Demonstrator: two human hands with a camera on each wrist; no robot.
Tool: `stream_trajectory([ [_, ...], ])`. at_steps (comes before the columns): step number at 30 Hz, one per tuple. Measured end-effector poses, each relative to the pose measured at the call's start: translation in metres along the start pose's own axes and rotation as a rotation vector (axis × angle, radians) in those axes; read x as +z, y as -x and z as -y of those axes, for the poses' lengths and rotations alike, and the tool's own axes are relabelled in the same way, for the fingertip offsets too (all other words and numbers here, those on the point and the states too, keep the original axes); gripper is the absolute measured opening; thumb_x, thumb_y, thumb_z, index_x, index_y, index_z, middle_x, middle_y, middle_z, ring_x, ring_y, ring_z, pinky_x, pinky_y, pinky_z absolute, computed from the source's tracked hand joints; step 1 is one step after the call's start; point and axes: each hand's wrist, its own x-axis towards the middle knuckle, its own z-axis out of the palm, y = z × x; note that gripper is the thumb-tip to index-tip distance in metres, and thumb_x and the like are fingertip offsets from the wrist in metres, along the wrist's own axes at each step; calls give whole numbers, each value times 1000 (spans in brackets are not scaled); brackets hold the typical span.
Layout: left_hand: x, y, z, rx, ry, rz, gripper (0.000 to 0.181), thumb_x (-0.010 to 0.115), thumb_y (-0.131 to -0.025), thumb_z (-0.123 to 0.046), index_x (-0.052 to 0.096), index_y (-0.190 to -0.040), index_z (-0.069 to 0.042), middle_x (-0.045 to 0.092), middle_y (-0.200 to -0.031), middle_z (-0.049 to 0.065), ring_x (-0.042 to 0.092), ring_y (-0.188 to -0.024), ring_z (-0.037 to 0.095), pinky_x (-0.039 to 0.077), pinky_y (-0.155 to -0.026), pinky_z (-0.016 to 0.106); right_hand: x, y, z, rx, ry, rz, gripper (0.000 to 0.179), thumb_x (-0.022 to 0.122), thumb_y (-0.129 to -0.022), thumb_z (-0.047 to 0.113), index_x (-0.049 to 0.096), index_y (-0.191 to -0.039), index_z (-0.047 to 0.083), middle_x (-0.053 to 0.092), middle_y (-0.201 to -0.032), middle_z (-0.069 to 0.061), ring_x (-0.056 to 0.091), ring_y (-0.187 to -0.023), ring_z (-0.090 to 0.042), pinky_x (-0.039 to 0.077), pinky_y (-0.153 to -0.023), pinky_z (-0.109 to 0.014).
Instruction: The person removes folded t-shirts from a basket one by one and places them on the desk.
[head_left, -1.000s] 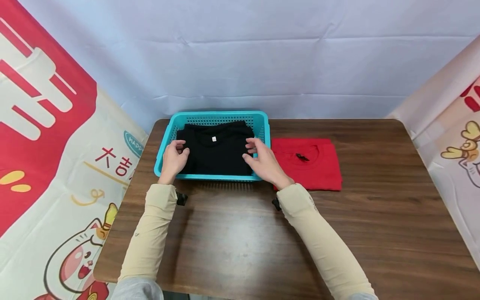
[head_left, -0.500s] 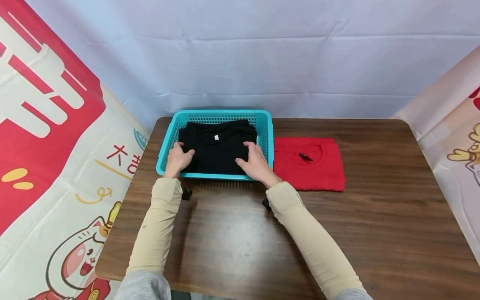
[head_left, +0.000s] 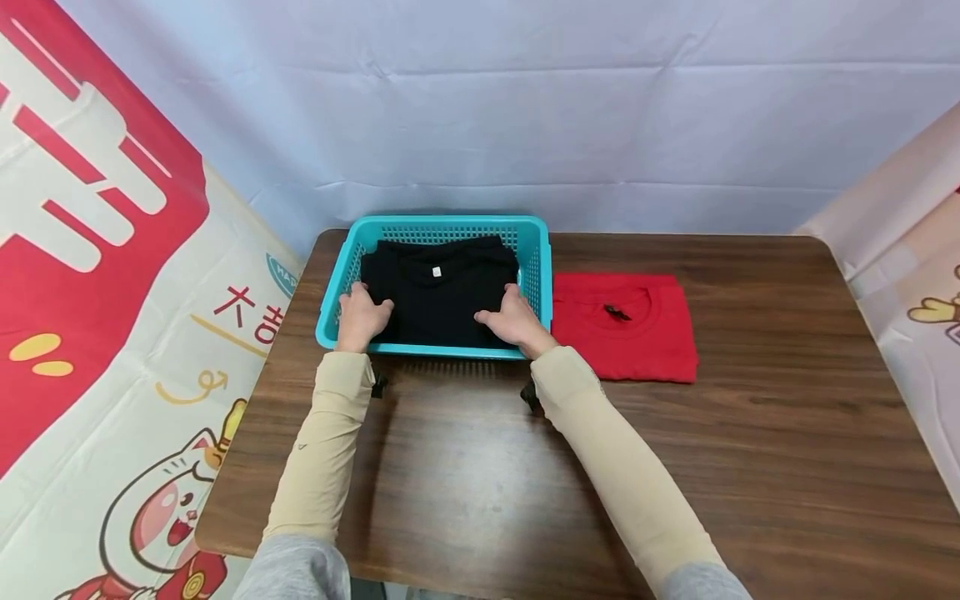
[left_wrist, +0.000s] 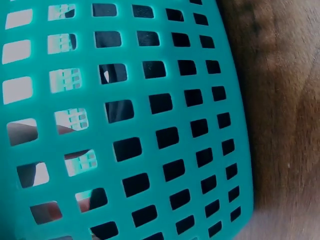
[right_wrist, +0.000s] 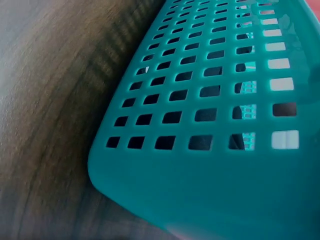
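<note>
A folded black T-shirt [head_left: 442, 304] with a small white neck label lies in a turquoise perforated plastic basket [head_left: 446, 352]. At the shirt's left side, inside the basket, my left hand [head_left: 362, 318] grips the cloth, thumb over the top and fingers down along the edge. My right hand [head_left: 517, 321] holds the right side the same way, its wrist over the front rim. The fingertips are hidden under the cloth's edges. Both wrist views are filled mostly by the perforated basket wall [left_wrist: 145, 115]; dark cloth shows through the holes of the basket [right_wrist: 185, 120] in the right one.
Just right of the basket lies a folded red T-shirt [head_left: 637, 333] with a black neck label. Everything stands on a brown wooden table [head_left: 780, 400]. A pale cloth backdrop [head_left: 480, 125] hangs directly behind the table's back edge, and a printed cloth [head_left: 135, 350] hangs along the left.
Both hands have come down from above the black T-shirt onto its left and right edges. The right hand has moved inward and its fingers have closed in. The shirts stay put.
</note>
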Motion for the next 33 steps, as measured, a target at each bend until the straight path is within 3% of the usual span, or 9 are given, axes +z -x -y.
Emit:
stream_trajectory([
  [5,-3,-1,0,0,5,22,68,53,-97,-28,21,-147,4,35,-144,34,41,-129,48,41,-102,56,-2,-1,2,49,-28,48,85,54,-97,30,-3,-155,4,8,-163,-12,17,-147,-32,29,-116,-49],
  [13,-7,-2,-3,-41,11,39,68,56,-96,-27,23,-145,7,36,-142,34,42,-127,48,43,-100,55,-4,-4,3,75,-46,53,90,54,-97,32,-9,-154,4,-5,-164,-8,6,-150,-30,22,-119,-47],
  [21,-6,-4,-5,-75,44,124,68,54,-97,-28,26,-148,7,31,-151,29,41,-131,44,43,-102,51,-3,-4,1,9,-97,-13,75,58,-95,29,14,-152,9,25,-157,-14,31,-140,-32,35,-112,-49],
  [27,-7,-7,-3,-70,45,143,70,52,-98,-27,17,-153,-1,22,-157,25,30,-140,43,36,-110,53,-4,-4,0,-7,-194,-7,74,57,-96,23,11,-153,11,28,-155,-16,30,-142,-31,35,-112,-49],
  [33,-3,-9,-1,-29,20,91,64,51,-99,-23,20,-153,-7,26,-156,24,31,-140,43,36,-109,54,-5,-5,1,15,-247,0,77,56,-97,19,6,-154,10,28,-155,-18,30,-141,-32,36,-112,-48],
])
